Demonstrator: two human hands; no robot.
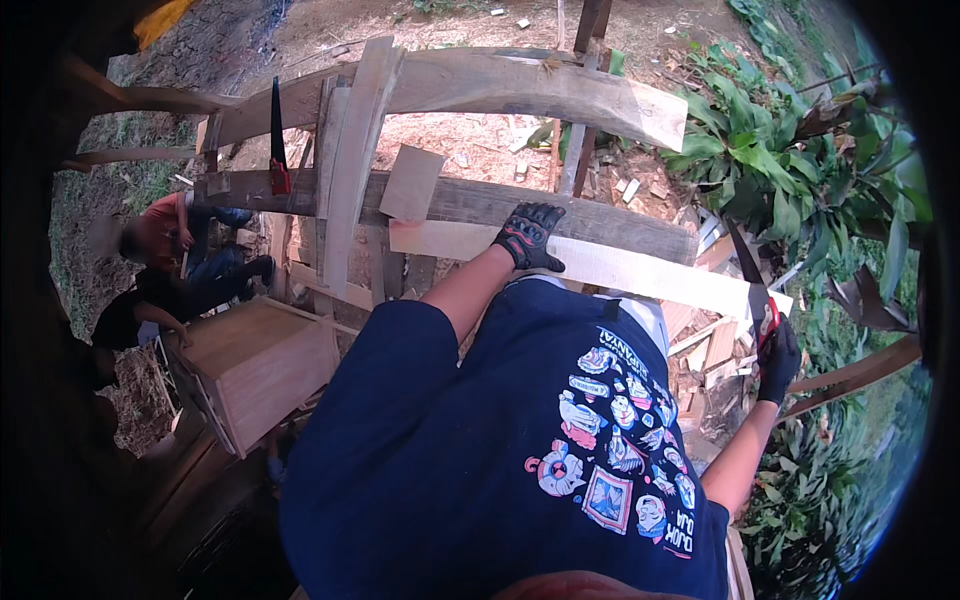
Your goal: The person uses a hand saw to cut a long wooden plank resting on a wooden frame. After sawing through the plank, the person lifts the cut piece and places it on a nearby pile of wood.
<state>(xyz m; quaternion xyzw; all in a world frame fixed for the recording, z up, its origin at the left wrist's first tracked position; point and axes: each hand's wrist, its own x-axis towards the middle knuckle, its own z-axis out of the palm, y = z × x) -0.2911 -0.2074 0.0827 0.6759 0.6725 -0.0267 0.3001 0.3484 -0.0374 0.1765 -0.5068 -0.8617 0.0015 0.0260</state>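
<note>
My left hand (pixel 530 236), in a black and red glove, presses on a long pale board (pixel 640 272), its fingers reaching onto the dark beam behind and its thumb apart. The board lies crosswise in front of my body along that weathered beam (pixel 480 205). At the board's right end my right hand (pixel 779 365), also gloved, is closed round the red handle of a handsaw (pixel 745 258). The saw's dark blade points away from me and crosses the board near its end. Whether the teeth have cut in cannot be made out.
Another red-handled handsaw (pixel 278 150) rests on the beams at left, beside several leaning planks (pixel 362 150). A short wood piece (pixel 412 183) lies on the near beam. Two people sit at left by a wooden box (pixel 265 370). Offcuts (pixel 715 350) litter the ground; leafy plants (pixel 770 160) stand at right.
</note>
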